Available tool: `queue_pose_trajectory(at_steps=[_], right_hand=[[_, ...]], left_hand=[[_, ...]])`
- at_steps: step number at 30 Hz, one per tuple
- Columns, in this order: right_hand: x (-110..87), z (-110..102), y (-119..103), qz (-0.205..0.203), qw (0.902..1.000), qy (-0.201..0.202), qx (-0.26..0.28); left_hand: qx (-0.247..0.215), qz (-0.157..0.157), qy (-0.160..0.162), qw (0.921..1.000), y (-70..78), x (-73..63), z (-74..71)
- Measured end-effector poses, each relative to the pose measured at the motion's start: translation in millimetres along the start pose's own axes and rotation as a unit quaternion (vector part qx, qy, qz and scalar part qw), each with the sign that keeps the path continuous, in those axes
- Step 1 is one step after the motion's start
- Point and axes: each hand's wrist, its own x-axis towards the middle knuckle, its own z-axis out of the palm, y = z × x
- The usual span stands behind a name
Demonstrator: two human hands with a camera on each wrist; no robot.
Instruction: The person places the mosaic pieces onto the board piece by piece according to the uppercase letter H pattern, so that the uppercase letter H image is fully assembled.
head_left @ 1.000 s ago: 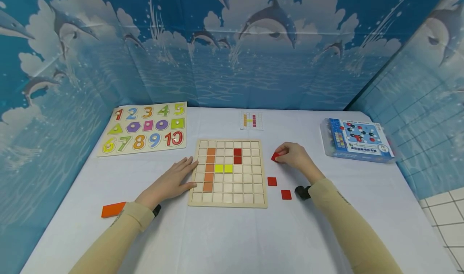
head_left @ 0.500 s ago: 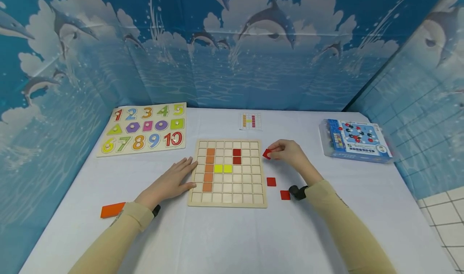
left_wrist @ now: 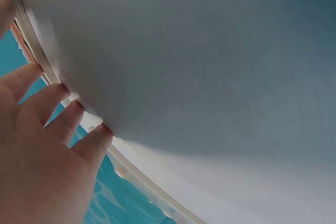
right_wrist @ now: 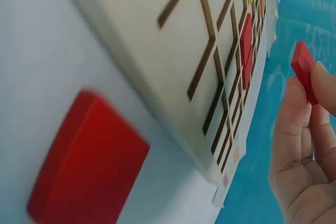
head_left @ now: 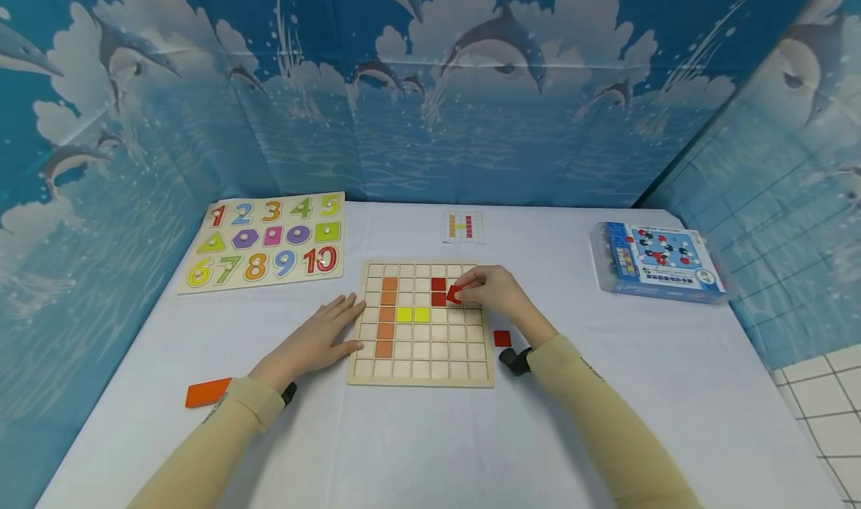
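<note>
A wooden grid board (head_left: 420,380) lies flat in the middle of the table. Orange tiles (head_left: 386,312) fill part of one column on it, two yellow tiles (head_left: 412,315) sit side by side, and two red tiles (head_left: 439,292) stand one above the other. My right hand (head_left: 496,294) pinches a red square tile (right_wrist: 303,71) between thumb and fingers, over the board just right of those red ones. Fingers spread, my left hand (head_left: 319,338) rests at the board's left edge with its fingertips touching it. Another red tile (head_left: 502,338) lies right of the board.
Behind the board lies a small pattern card (head_left: 464,227). A number and shape puzzle (head_left: 265,241) is at back left, a boxed molecule set (head_left: 662,261) at back right. An orange piece (head_left: 207,393) lies by the left sleeve.
My right hand has carried the red tile leftward from the table to over the board. Its wrist now covers one of the loose red tiles. The left hand has stayed put.
</note>
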Motion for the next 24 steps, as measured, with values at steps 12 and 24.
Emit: queue_pose_trajectory(at_steps=[12, 24], right_hand=[[2.7, 20.7, -8.3, 0.013, 0.9994, -0.030, -0.015], [6.0, 31.4, -6.2, -0.001, 0.9983, -0.026, -0.052]], left_hand=[[0.002, 0.005, 0.004, 1.0000, 0.1, -0.6, -1.1], [-0.001, 0.001, 0.002, 1.0000, 0.7, -1.2, -0.8]])
